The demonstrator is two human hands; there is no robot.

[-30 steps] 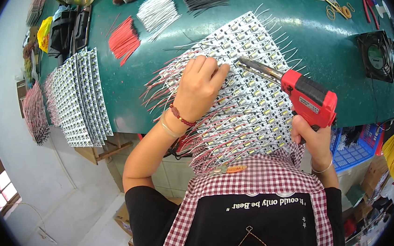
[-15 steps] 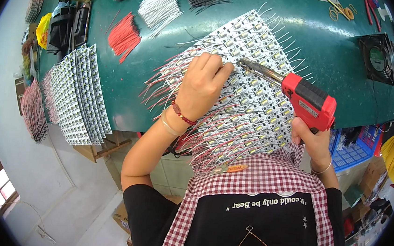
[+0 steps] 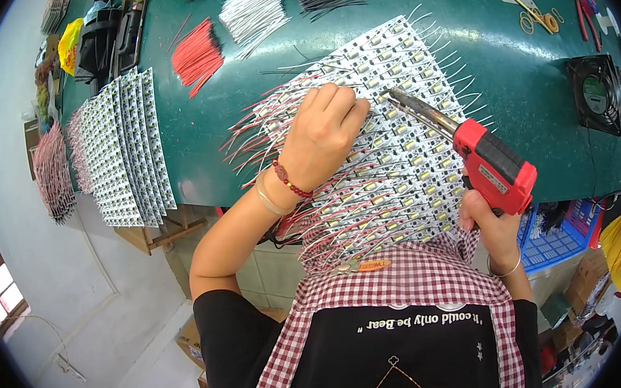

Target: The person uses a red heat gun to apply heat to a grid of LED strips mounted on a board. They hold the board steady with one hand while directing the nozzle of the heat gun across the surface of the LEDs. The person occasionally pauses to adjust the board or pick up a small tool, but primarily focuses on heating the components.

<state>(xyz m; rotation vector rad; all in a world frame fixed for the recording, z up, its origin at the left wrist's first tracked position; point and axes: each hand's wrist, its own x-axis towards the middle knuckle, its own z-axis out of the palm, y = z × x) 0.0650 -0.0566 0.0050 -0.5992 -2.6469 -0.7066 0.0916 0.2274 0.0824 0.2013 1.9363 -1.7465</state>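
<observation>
While the right hand [image 3: 491, 223] grips the red soldering gun [image 3: 492, 165] by its handle, its long metal tip points up-left over the white boards [image 3: 395, 157], beside the left hand [image 3: 320, 137], fingers curled on the wires.

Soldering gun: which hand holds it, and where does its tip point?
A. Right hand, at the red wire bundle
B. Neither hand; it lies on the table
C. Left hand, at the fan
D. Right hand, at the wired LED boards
D: the right hand grips the red soldering gun, its tip over the LED boards beside the left hand.
</observation>
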